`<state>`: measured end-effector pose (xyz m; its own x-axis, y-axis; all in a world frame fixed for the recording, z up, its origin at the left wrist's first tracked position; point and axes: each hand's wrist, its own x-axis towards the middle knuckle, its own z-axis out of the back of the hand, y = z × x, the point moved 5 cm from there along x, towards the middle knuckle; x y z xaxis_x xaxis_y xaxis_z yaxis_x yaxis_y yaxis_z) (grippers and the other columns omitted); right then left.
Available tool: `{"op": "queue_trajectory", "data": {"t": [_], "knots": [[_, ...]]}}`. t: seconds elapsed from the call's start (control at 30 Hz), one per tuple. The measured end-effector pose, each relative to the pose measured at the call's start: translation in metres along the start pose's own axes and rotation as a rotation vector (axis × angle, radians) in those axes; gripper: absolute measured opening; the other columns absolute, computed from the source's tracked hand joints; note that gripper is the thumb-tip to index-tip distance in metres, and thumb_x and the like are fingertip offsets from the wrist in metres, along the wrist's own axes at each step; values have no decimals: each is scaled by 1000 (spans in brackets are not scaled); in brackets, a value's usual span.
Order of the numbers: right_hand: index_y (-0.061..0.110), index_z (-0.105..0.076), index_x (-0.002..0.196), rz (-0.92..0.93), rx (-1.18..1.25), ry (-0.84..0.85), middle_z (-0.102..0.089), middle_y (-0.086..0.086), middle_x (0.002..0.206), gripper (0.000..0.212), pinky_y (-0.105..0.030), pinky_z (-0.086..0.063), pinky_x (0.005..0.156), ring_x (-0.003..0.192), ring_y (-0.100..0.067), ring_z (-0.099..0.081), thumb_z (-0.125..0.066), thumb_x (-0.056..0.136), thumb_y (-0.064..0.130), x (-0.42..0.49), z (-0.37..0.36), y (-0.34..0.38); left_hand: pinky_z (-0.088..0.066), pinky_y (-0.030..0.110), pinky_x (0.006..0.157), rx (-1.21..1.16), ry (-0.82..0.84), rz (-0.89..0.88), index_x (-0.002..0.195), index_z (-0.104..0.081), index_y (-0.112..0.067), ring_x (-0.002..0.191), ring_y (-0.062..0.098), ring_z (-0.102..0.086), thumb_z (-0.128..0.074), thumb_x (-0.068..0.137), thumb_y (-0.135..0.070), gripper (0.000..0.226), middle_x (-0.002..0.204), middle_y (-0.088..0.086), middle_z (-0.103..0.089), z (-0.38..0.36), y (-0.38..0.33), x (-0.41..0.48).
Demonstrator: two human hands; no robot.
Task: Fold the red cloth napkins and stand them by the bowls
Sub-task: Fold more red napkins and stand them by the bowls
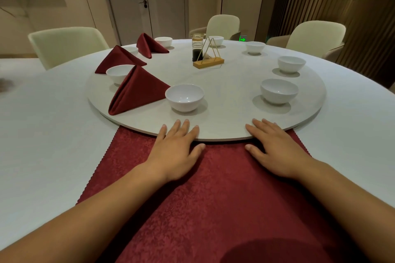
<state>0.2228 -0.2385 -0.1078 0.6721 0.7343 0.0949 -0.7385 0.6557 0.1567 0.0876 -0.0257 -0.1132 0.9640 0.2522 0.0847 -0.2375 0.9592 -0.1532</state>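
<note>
a flat red napkin point(213, 198) lies spread on the white desk point(42, 145) right in front of the person. its far edge is tucked under the rim of the round turntable point(224, 113) at 6 o'clock. the left hand point(175, 151) and right hand point(275, 151) both lie palm down across that rim. their fingers are straight, spread a little and holding nothing. the fingertips rest on the turntable and the heels of the hands on the cloth, with the thumbs on the napkin pointing toward each other.

on the turntable, the nearest bowl point(184, 97) sits at about 7 o'clock. the nearest folded napkin point(136, 92) stands as a tent just beside it at 8 o'clock, touching or nearly touching it. a second bowl point(118, 73) stands close behind that napkin at 9 o'clock. a second folded napkin point(117, 60) follows at 10 o'clock and a third folded napkin point(149, 46) at 11 o'clock, with a small bowl point(163, 41) next to it. from 1 to 4 o'clock the bowls stand alone, the closest being the right-side bowl point(279, 90) at 4 o'clock.

near the centre, toward 12 o'clock, a glass bottle point(197, 48) of dark liquid stands just behind a wooden holder point(208, 63) with a wire triangle.
</note>
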Motion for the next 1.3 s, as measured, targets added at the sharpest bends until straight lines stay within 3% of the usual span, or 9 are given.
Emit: {"op": "queue_trajectory", "data": {"t": [0.47,0.73,0.9,1.03,1.1,1.17,1.23,1.3], "knots": [[30,-32,155,75,36,-85,-24,7,164,52,-30,-11,124,153,-15,-16,-35,105,42,10,-10,20,-1,49,126,-30,-90,72,156,-31,-29,157,24,-7,-32,105,-52,56,168,4,-19,2,24,1],[31,-26,157,79,34,-52,-19,7,166,54,-29,-7,124,154,-14,-12,-36,105,44,12,-13,27,0,50,126,-48,-79,51,155,-33,-29,156,25,-7,-34,105,-47,53,168,5,-21,3,37,-1],[30,-14,160,87,-7,32,-7,7,168,60,-28,-1,125,155,-13,-2,-33,105,47,10,-11,29,-1,52,126,-38,-53,41,154,-34,-28,156,25,-8,-38,104,-44,53,167,5,-21,7,37,2],[27,-10,160,134,12,80,-3,4,168,73,-28,2,124,155,-14,2,-46,101,49,6,-6,31,2,47,126,39,-40,44,158,-25,-23,156,30,-3,-39,103,-47,61,168,14,-14,7,28,-7],[26,-17,160,142,124,51,-10,3,168,77,-30,-2,126,154,-13,-3,-56,97,47,-3,0,32,-9,45,126,17,-71,26,156,-29,-22,154,31,-15,-42,101,-48,62,164,15,-23,8,15,-22],[28,-36,154,146,180,-25,-28,6,163,71,-31,-13,125,152,-13,-20,-65,92,45,-19,10,36,-28,42,119,-21,-101,-18,145,-45,-22,143,30,-35,-45,95,-51,57,153,10,-40,13,-4,-46],[32,-60,131,173,241,-70,-54,13,140,47,-31,-35,115,132,-7,-47,-72,87,41,-43,21,41,-36,43,114,-20,-127,-55,133,-55,-22,137,32,-40,-43,88,-54,56,147,11,-44,15,-21,-75],[36,-71,104,197,321,-15,-64,19,109,20,-29,-49,96,106,-1,-60,-76,85,36,-73,27,47,-36,44,113,5,-136,-91,130,-56,-25,137,31,-38,-43,85,-58,57,148,10,-43,16,-34,-102]]}}
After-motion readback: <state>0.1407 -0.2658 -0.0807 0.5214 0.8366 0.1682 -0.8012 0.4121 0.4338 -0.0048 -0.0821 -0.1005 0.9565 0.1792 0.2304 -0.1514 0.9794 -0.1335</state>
